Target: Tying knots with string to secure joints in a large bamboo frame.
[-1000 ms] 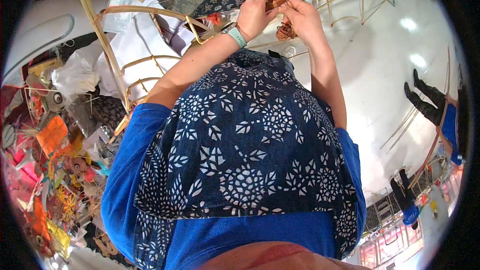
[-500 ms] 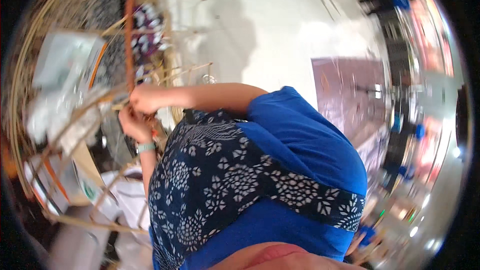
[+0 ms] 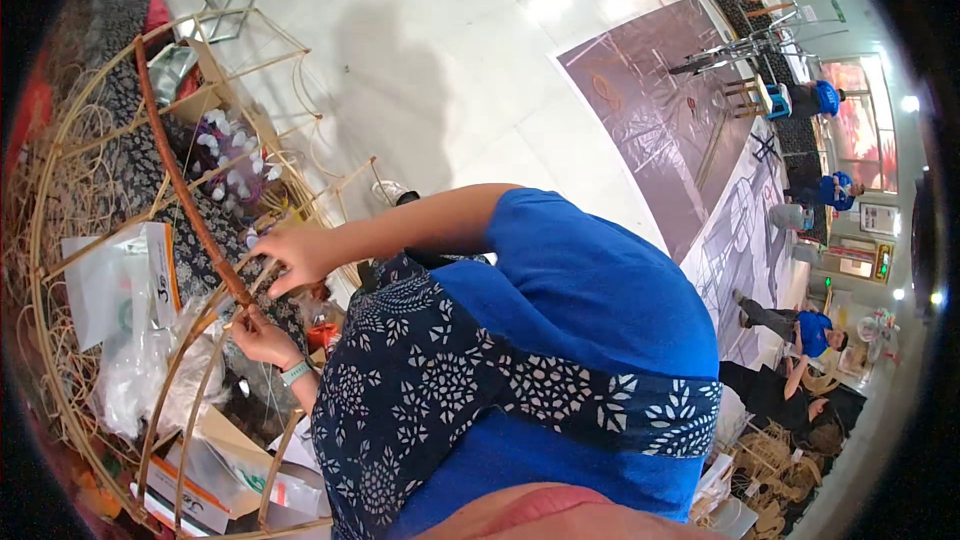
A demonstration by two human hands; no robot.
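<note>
View tilted; two hands [image 3: 275,290] on one brown rod [image 3: 185,190]

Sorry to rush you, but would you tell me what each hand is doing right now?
Left hand: closed on thin tan bamboo strips at the joint.
Right hand: fingers pinching the reddish-brown curved rod.

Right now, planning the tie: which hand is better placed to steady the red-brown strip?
Probably the right hand: its fingers rest on the red-brown strip; the left hand sits below the joint.
</note>
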